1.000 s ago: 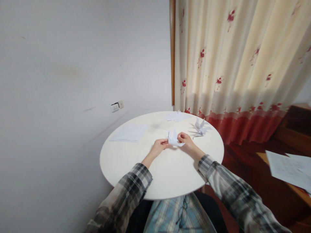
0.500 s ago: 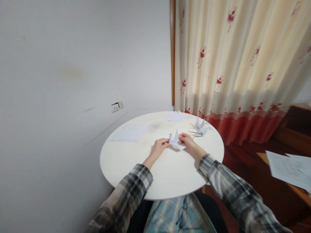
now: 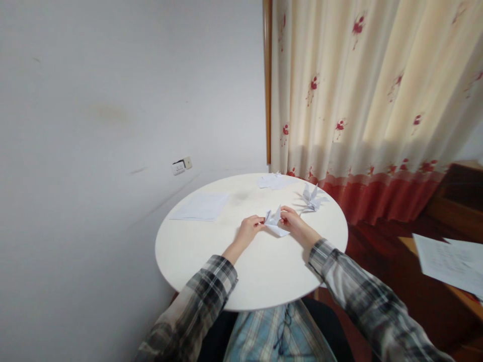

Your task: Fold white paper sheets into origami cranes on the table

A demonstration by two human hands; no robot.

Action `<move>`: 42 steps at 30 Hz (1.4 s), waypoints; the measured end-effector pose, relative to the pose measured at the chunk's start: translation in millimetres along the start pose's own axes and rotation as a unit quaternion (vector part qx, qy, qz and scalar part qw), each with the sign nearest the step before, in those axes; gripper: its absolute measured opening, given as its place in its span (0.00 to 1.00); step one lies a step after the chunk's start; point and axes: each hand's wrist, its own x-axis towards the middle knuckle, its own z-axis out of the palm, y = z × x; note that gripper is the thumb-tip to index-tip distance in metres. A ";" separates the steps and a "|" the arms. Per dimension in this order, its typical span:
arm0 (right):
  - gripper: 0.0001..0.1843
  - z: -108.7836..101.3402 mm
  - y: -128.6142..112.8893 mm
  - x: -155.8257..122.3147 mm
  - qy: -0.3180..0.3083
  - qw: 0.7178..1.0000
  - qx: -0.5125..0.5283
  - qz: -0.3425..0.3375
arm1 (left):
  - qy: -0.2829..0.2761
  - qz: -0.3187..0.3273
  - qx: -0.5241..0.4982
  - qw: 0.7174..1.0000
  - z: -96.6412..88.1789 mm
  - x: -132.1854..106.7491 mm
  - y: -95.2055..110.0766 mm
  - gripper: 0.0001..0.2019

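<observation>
A white folded paper crane is held between my two hands, just over the round white table. My left hand pinches its left end between thumb and fingers. On the other side, the fingers of my right hand are closed on the crane's upright point. One wing of the crane slants down toward me. Several finished-looking paper cranes lie in a cluster just beyond my right hand.
White paper sheets lie at the table's left; torn or cut paper pieces lie at its far edge. A wall with a socket stands left, a flowered curtain behind. Written sheets rest on a wooden surface at right.
The crane has shifted slightly right and tilted, its upright point now leaning toward my right hand. Both hands have moved only a little and keep hold of it.
</observation>
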 end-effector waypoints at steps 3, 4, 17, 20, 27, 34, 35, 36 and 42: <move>0.06 -0.8 0.4 -0.2 -0.008 1.000 -0.011 0.003 | -0.007 0.010 0.012 1.000 0.4 -0.4 -2.6 0.05; 0.06 -1.3 0.5 0.0 -0.009 1.000 -0.011 0.004 | -0.009 0.013 0.015 1.000 0.5 -0.4 -3.6 0.05; 0.10 1.4 -5.3 -1.9 -0.005 1.000 0.017 0.006 | -0.015 0.041 0.086 0.995 -0.3 0.2 -14.7 0.04; 0.09 0.5 -4.3 -1.5 -0.010 1.000 0.026 0.015 | -0.017 0.045 0.095 0.994 -0.2 0.2 -14.5 0.04; 0.10 -0.2 -3.6 -0.9 -0.008 0.999 0.047 0.016 | -0.022 0.021 0.111 0.993 1.5 0.9 -14.1 0.05; 0.11 2.5 -6.9 -1.6 0.012 0.998 0.059 0.007 | -0.008 0.022 0.113 0.993 1.2 1.2 -11.0 0.05; 0.11 2.8 -7.5 -1.7 0.017 0.998 0.059 0.004 | -0.005 0.021 0.112 0.993 1.2 1.3 -9.8 0.05; 0.11 3.0 -8.0 -1.7 0.021 0.998 0.058 0.000 | -0.001 0.020 0.110 0.994 1.2 1.3 -8.6 0.04; 0.11 3.4 -9.8 -2.6 0.042 0.998 0.045 -0.016 | 0.018 0.015 0.097 0.995 1.8 1.7 -3.9 0.05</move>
